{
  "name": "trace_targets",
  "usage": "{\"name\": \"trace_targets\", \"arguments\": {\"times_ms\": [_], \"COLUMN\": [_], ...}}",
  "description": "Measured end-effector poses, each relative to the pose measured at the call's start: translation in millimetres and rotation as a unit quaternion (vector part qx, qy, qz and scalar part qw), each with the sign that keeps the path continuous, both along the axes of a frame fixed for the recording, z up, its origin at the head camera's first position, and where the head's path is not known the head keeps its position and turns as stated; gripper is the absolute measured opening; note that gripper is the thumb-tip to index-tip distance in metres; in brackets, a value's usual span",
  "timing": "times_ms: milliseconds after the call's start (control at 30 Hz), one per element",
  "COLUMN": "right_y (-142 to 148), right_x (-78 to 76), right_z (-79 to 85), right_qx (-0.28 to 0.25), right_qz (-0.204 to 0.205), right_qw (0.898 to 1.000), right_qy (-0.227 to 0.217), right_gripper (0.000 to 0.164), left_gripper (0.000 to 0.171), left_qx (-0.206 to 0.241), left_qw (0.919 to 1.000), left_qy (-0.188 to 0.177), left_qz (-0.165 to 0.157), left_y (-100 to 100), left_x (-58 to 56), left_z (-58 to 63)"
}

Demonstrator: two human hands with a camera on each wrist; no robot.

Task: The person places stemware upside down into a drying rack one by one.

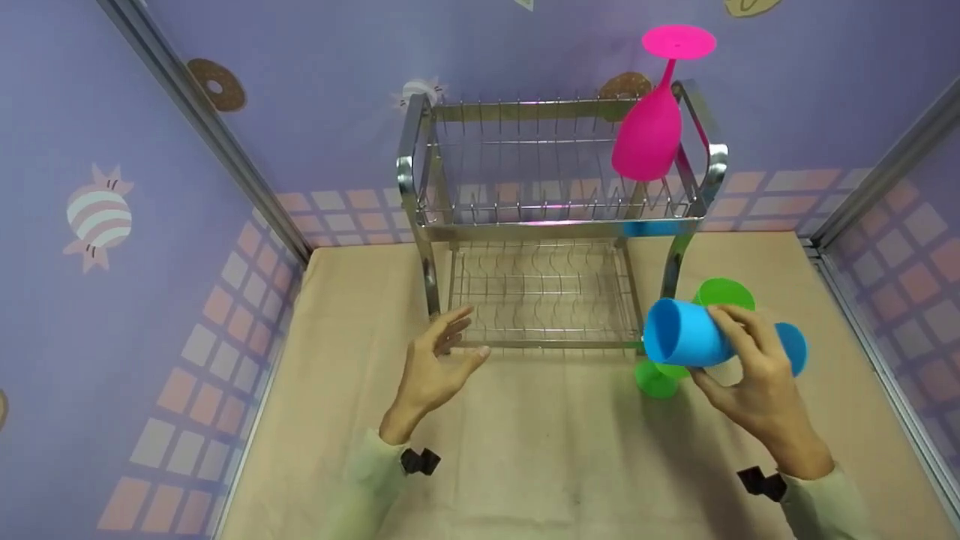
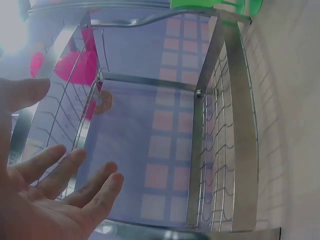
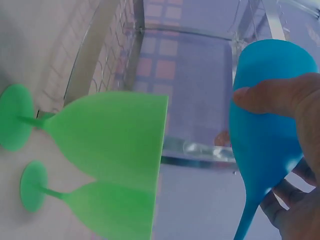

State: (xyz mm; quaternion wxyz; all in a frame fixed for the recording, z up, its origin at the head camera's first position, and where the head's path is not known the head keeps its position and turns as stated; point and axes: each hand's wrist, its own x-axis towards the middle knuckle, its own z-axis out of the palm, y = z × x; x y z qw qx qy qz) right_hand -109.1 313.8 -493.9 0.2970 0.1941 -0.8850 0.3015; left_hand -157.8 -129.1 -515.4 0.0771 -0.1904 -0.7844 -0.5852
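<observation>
My right hand (image 1: pixel 761 386) grips a blue plastic goblet (image 1: pixel 694 334) by its bowl. In the head view the goblet is tipped sideways, mouth to the left and round foot to the right. The right wrist view shows the thumb across the blue bowl (image 3: pixel 267 125). Below and beside it stand two green goblets, a nearer one (image 3: pixel 115 132) and another (image 3: pixel 112 207); the head view hides them partly behind the blue one. My left hand (image 1: pixel 435 371) hovers near the rack's front left leg, fingers spread, holding nothing.
A two-tier metal dish rack (image 1: pixel 555 232) stands against the back wall. On its upper tier, at the right, a pink goblet (image 1: pixel 651 139) sits upside down, foot upward. Patterned side walls (image 1: pixel 150 300) enclose the cloth-covered table (image 1: pixel 540 442).
</observation>
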Motion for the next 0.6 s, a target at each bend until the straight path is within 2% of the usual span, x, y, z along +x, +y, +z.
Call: {"name": "trace_targets", "arguments": {"times_ms": [67,233,333,600], "right_y": [-7,-24,-33,-56], "right_x": [-1.4,-5.4,-8.2,-14.6], "right_z": [0.4,-1.4,-2.4,-6.8], "right_qx": [0.024,0.069,0.086,0.115], "right_qz": [0.002,0.002,-0.002,0.002], "right_qw": [1.0,0.997,0.995,0.991], "right_qy": [-0.001,0.04,0.056,0.075], "right_gripper": [0.098,0.1,0.101,0.098], "left_gripper": [0.063,0.066,0.069,0.073], "left_qx": [0.003,0.002,-0.007,-0.014], "left_qw": [0.9999,0.9986,0.9977,0.9958], "left_qy": [0.002,0.023,0.035,0.037], "left_qz": [-0.013,-0.048,-0.058,-0.082], "left_y": [6,23,32,55], "left_x": [2.6,6.7,7.3,4.0], "left_z": [-0.5,-3.0,-4.3,-3.9]}}
